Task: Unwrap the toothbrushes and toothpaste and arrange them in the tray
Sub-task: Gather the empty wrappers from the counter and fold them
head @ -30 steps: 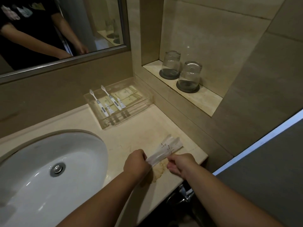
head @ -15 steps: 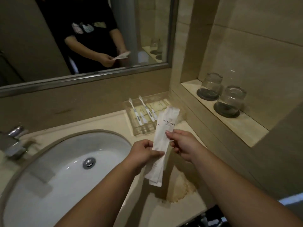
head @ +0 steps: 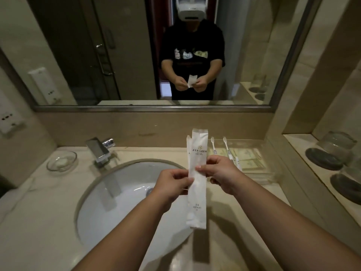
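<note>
while both hands work at chest height over the sink, this is how things stand:

packets: two long white wrapped packets (head: 197, 180) held upright and overlapped above the sink (head: 117, 192), off the desk, probably so the seam faces the person for tearing.
left hand: the left hand (head: 172, 183) pinches the left edge of the packets about midway, fingers closed on the paper, steadying them.
right hand: the right hand (head: 220, 171) pinches the right edge a little higher, closed on the same packets; opposed grips suit pulling the wrap apart or peeling one packet from the other.
tray: a clear tray (head: 259, 173) sits at the desk's back right corner, against the wall, near the hands.
toothbrushes: two unwrapped toothbrushes (head: 228, 151) already lie in the tray's left part, heads toward the wall, side by side.
sachets: flat pale sachets (head: 248, 157) lie just beside them in the tray; contents cannot be told.
step: judged as opening the next wrap, not yet torn.
risk: a dropped piece would land in the sink.
</note>
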The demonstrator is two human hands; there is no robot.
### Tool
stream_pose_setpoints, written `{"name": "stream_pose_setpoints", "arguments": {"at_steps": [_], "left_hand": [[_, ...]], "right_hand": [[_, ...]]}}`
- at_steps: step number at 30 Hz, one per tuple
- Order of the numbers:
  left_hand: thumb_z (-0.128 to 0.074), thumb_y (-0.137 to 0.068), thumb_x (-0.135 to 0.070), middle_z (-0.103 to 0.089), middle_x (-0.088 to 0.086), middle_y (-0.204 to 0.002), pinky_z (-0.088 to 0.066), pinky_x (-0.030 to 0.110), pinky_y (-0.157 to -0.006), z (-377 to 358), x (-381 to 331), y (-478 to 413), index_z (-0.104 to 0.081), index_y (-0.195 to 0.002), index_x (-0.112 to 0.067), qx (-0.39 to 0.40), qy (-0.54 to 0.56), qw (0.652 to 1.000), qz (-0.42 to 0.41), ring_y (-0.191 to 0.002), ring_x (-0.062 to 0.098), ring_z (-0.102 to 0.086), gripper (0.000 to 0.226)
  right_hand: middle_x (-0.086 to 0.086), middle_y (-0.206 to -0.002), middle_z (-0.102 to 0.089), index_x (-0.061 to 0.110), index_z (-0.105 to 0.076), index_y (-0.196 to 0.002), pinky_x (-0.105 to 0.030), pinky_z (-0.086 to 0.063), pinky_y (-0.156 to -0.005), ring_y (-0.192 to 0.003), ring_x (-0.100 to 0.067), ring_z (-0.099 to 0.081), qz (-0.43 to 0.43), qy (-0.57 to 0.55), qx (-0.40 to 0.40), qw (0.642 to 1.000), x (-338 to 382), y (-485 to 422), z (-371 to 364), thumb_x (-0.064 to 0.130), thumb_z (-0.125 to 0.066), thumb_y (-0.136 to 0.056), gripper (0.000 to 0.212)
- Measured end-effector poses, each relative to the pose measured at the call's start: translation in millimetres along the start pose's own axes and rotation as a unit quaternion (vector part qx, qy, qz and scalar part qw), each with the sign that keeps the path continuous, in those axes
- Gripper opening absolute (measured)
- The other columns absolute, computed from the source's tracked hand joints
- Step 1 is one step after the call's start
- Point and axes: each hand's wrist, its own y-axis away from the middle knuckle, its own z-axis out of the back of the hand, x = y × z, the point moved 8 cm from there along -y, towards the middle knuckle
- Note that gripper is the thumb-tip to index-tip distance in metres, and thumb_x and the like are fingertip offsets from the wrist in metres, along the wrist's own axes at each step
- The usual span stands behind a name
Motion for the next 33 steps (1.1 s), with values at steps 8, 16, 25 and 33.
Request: {"name": "stream_pose_setpoints", "arguments": {"at_steps": [8, 16, 25, 33], "left_hand": [[-0.062, -0.086, -0.005, -0.073, 0.011, -0.084, -0.06, 0.034, -0.065, 15.7, -4.2, -0.8, -0.068, -0.089, -0.011, -0.053, 0.024, 0.998, 0.003, -0.072, 0.024, -0.071, 0.009], [-0.061, -0.084, -0.001, -0.076, 0.01, -0.079, -0.058, 0.032, -0.06, 11.4, -5.9, -2.1, -0.071, -0.096, -0.009, -0.007, 0.088, 0.996, 0.009, -0.066, 0.023, -0.07, 0.018], [-0.051, -0.08, 0.001, -0.065, 0.006, -0.061, -0.042, 0.027, -0.054, 9.9, -2.6, 5.2, -0.074, -0.068, -0.011, -0.01, 0.159, 0.987, 0.03, -0.058, 0.022, -0.056, 0.028], [-0.062, -0.081, 0.003, -0.072, 0.003, -0.068, -0.053, 0.024, -0.052, 13.8, -4.4, 19.2, -0.075, -0.079, -0.014, -0.021, 0.098, 0.995, 0.026, -0.059, 0.019, -0.065, 0.022]], "right_hand": [[-0.003, -0.081, -0.075, 0.011, -0.069, -0.09, -0.021, -0.041, -0.047, -0.063, -0.014, -0.067, -0.034, -0.021, 0.051, 0.998, 2.2, 0.3, -15.8, 0.008, -0.073, -0.074, 0.017], [-0.009, -0.078, -0.071, 0.002, -0.068, -0.094, -0.023, -0.05, -0.052, -0.058, -0.017, -0.064, -0.004, -0.044, 0.08, 0.996, 11.8, 9.2, -18.6, -0.004, -0.062, -0.081, 0.016], [-0.002, -0.073, -0.068, 0.015, -0.073, -0.065, -0.018, -0.051, -0.056, -0.062, -0.014, -0.064, 0.168, 0.066, -0.022, 0.983, 32.6, 25.3, -14.2, -0.014, -0.051, -0.08, 0.04], [0.0, -0.079, -0.062, 0.021, -0.074, -0.067, -0.037, -0.053, -0.076, -0.081, -0.024, -0.062, 0.265, 0.115, -0.1, 0.952, 40.8, 26.6, -10.1, -0.015, -0.051, -0.074, 0.043]]}}
